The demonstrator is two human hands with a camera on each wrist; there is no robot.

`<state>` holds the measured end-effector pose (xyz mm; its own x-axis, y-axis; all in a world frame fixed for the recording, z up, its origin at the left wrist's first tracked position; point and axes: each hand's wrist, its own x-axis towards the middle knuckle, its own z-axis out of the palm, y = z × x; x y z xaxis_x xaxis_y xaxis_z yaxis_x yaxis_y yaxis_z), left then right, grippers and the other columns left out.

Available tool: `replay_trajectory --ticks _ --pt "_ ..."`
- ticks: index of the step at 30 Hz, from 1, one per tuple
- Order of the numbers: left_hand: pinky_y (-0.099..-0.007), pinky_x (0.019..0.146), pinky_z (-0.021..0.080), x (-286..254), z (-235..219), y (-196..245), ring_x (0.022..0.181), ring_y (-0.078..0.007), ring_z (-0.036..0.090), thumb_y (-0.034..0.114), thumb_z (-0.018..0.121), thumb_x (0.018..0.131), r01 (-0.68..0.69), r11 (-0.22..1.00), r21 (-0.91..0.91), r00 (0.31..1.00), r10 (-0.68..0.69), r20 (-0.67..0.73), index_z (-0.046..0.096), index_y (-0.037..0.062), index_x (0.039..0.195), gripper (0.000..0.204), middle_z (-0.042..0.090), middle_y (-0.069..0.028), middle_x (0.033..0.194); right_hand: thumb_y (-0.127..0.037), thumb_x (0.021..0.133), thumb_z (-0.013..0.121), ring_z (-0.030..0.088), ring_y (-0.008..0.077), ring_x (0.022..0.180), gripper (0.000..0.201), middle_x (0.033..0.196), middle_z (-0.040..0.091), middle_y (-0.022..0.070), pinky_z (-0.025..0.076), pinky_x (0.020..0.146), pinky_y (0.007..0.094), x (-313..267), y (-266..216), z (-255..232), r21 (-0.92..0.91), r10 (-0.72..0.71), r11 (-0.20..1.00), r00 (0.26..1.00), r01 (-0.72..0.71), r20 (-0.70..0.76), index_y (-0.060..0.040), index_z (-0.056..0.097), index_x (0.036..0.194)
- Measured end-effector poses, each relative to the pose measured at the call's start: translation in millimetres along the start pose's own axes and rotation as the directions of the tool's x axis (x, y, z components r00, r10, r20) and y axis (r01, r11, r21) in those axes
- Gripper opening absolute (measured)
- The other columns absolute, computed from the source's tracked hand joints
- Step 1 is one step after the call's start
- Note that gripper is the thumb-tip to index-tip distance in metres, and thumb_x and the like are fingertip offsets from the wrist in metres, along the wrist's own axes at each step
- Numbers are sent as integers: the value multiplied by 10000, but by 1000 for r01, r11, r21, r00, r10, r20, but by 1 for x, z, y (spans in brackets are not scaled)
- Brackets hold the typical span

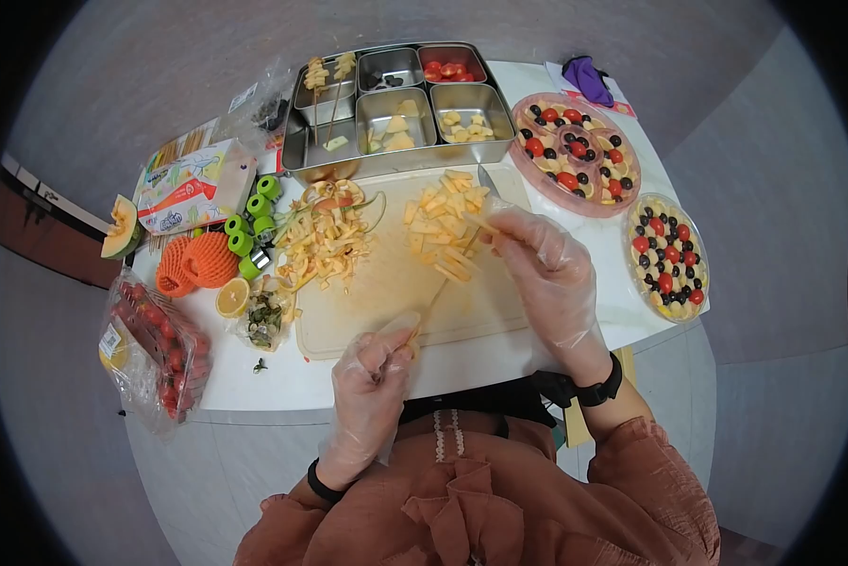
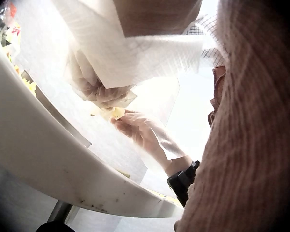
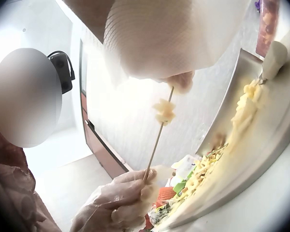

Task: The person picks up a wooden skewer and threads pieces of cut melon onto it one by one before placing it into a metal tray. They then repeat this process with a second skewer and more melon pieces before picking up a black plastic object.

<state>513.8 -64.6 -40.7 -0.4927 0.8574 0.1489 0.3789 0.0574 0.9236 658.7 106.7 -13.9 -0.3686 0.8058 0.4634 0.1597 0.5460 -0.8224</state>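
My gloved left hand (image 1: pixel 372 382) grips the lower end of a thin wooden skewer (image 3: pixel 157 137), which slants up and away over the near part of the cutting board (image 1: pixel 353 325). Pale yellow fruit pieces (image 3: pixel 165 112) are threaded near the skewer's upper end. There my gloved right hand (image 1: pixel 548 269) pinches another pale fruit piece (image 2: pixel 117 112) between thumb and fingers. Behind the hands, a heap of cut yellow fruit (image 1: pixel 433 217) lies on the board, with peel scraps (image 1: pixel 325 236) to its left. A knife blade (image 1: pixel 483 177) shows beside the heap, partly hidden by the right hand.
A steel tray (image 1: pixel 400 167) holds fruit tubs and two filled skewers (image 1: pixel 336 99). Two fruit platters (image 1: pixel 575 156) stand on the right. On the left are green cutters (image 1: pixel 240 231), orange foam nets (image 1: pixel 207 261), a half lemon (image 1: pixel 233 298) and bagged tomatoes (image 1: pixel 164 344).
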Motion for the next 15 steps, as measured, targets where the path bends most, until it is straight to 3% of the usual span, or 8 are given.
replay_trajectory --ticks 15 --pt "-236 596 384 1 -1 1 673 -101 509 2 636 869 -1 1000 17 1000 1 0 696 -13 1019 161 588 -40 773 42 814 650 698 271 814 219 914 706 121 539 720 326 1 -1 -1 -61 -98 993 995 99 19 -42 684 1014"
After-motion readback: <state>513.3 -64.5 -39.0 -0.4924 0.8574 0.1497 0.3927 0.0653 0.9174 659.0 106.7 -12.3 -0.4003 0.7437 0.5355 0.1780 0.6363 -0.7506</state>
